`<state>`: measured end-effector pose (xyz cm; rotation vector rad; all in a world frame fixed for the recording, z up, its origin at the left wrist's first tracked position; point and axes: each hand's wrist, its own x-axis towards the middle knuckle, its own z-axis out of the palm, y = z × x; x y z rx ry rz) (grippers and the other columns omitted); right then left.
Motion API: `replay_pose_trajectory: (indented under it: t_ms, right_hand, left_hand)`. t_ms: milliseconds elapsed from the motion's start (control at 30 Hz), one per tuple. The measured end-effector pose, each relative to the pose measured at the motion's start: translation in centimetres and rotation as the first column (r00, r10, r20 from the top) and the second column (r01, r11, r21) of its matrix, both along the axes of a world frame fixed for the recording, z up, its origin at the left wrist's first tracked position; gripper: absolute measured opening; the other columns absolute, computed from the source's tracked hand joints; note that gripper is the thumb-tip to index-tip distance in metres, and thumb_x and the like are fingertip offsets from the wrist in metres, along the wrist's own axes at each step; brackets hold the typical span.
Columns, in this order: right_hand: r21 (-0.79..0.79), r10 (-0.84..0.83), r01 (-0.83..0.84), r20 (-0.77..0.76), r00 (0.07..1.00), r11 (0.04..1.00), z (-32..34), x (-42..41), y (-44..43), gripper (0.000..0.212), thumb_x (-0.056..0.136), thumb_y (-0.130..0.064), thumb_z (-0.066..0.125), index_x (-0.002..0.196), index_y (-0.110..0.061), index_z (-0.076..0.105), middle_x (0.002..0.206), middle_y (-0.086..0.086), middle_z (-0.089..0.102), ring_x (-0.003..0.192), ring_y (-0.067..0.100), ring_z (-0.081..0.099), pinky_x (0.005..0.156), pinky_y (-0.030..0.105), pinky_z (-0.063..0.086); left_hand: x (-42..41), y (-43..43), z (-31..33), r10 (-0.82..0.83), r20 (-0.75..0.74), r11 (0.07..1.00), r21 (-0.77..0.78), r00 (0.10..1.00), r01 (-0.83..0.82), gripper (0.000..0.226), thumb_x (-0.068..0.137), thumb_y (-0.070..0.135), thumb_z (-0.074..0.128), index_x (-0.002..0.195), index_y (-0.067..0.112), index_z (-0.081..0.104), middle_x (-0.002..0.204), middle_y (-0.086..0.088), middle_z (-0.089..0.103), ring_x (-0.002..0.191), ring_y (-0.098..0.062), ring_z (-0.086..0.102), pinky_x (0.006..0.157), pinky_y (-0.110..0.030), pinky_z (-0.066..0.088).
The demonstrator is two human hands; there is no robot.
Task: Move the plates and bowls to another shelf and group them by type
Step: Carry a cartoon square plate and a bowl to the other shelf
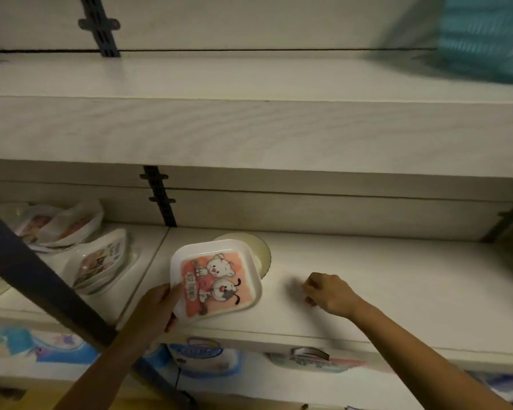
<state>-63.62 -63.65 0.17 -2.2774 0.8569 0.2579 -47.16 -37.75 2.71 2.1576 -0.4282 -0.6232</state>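
Note:
My left hand (157, 309) grips the near left corner of a square white plate (216, 276) printed with two cartoon animals on pink. The plate is tilted just above the middle shelf (367, 291). Behind it, partly hidden, lies a round pale bowl or plate (261, 253) on the same shelf. My right hand (329, 294) rests on the shelf to the right of the plate, fingers curled, holding nothing. On the left section of the shelf lean several printed plates and bowls (98, 261), with more (60, 226) behind them.
A dark diagonal metal bar (42, 279) crosses the left foreground. An upper shelf (249, 128) overhangs, with a blurred teal object (486, 39) on it at the top right. Packaged goods with blue labels (205, 359) sit below the shelf edge.

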Motion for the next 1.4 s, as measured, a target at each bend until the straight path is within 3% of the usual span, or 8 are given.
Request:
replay_pose_trajectory:
  t_ms: [267,567,700,800,933,1067,1267,1400]
  right_hand:
    - [-0.259,0.041,-0.076,-0.139,0.989,0.963,3.4,-10.2,-4.4,0.029,0.094,-0.041,0.041,0.108,-0.022,0.058,0.109,0.001,0.066,0.094,0.022,0.061,0.080,0.030,0.049]
    - [-0.221,0.057,-0.090,-0.151,0.987,0.971,3.8,-14.9,-7.4,0.026,0.095,-0.039,0.041,0.111,-0.025,0.057,0.113,-0.004,0.064,0.097,0.016,0.060,0.083,0.025,0.049]
    - [-0.202,0.041,-0.068,-0.135,0.990,0.977,3.6,-15.6,-8.1,0.014,0.095,-0.039,0.041,0.099,-0.031,0.053,0.106,-0.007,0.062,0.096,0.015,0.060,0.082,0.024,0.048]
    - [-0.210,0.033,-0.058,-0.121,0.992,0.976,3.6,-16.0,-8.3,0.008,0.095,-0.038,0.041,0.092,-0.034,0.048,0.099,-0.010,0.060,0.090,0.014,0.059,0.074,0.020,0.046]
    - [-0.216,0.031,-0.054,-0.109,0.994,0.975,3.5,-16.1,-8.4,0.009,0.095,-0.037,0.041,0.089,-0.035,0.048,0.098,-0.011,0.061,0.082,0.012,0.056,0.062,0.016,0.039]
    - [-0.220,0.028,-0.051,-0.108,0.994,0.974,3.6,-15.9,-8.3,0.010,0.095,-0.037,0.041,0.088,-0.035,0.048,0.096,-0.012,0.060,0.081,0.012,0.054,0.061,0.015,0.038]
    - [-0.213,0.065,-0.088,-0.112,0.992,0.973,3.7,-14.9,-7.9,0.010,0.095,-0.037,0.040,0.089,-0.034,0.049,0.105,-0.007,0.065,0.086,0.014,0.058,0.069,0.020,0.043]
    - [-0.197,0.136,-0.156,-0.110,0.985,0.968,3.6,-13.5,-7.1,0.010,0.096,-0.037,0.041,0.093,-0.032,0.050,0.106,-0.006,0.064,0.091,0.015,0.061,0.078,0.022,0.047]
  left_hand:
    - [-4.0,-8.9,-3.2,-0.084,-0.047,0.995,-0.049,0.995,0.082,0.038,0.096,0.027,0.042,0.071,0.005,0.060,0.030,0.000,0.048,0.028,-0.004,0.041,0.036,-0.014,0.035]
    - [-6.6,-17.8,-7.1,-0.111,-0.030,0.994,-0.015,0.993,0.111,0.039,0.094,0.027,0.047,0.058,0.014,0.054,0.026,0.003,0.049,0.022,-0.004,0.046,0.031,-0.014,0.039]
    - [-6.5,-20.6,-7.2,-0.164,0.003,0.983,0.080,0.986,0.163,0.039,0.094,0.033,0.044,0.059,0.017,0.049,0.046,0.003,0.053,0.023,-0.001,0.048,0.030,-0.009,0.037]
    - [-5.8,-22.2,-7.3,-0.192,0.016,0.967,0.171,0.981,0.186,0.038,0.094,0.036,0.043,0.062,0.017,0.049,0.053,0.002,0.053,0.034,-0.006,0.052,0.038,-0.016,0.043]
    - [-5.1,-23.3,-7.8,-0.204,-0.018,0.948,0.245,0.979,0.202,0.032,0.094,0.037,0.044,0.084,0.009,0.055,0.069,-0.006,0.060,0.047,-0.013,0.054,0.046,-0.020,0.046]
    - [-5.0,-23.5,-8.0,-0.203,0.021,0.936,0.298,0.979,0.188,0.033,0.094,0.035,0.044,0.069,0.015,0.048,0.061,-0.002,0.056,0.047,-0.013,0.055,0.049,-0.022,0.047]
    - [-5.7,-22.4,-6.9,-0.155,0.032,0.950,0.278,0.987,0.140,0.038,0.095,0.034,0.041,0.107,-0.001,0.051,0.093,-0.018,0.066,0.076,-0.030,0.069,0.041,-0.022,0.045]
    - [-6.6,-19.4,-4.7,-0.220,0.132,0.952,0.244,0.967,0.183,0.031,0.095,0.030,0.042,0.105,0.003,0.053,0.081,-0.011,0.062,0.060,-0.017,0.059,0.051,-0.024,0.049]
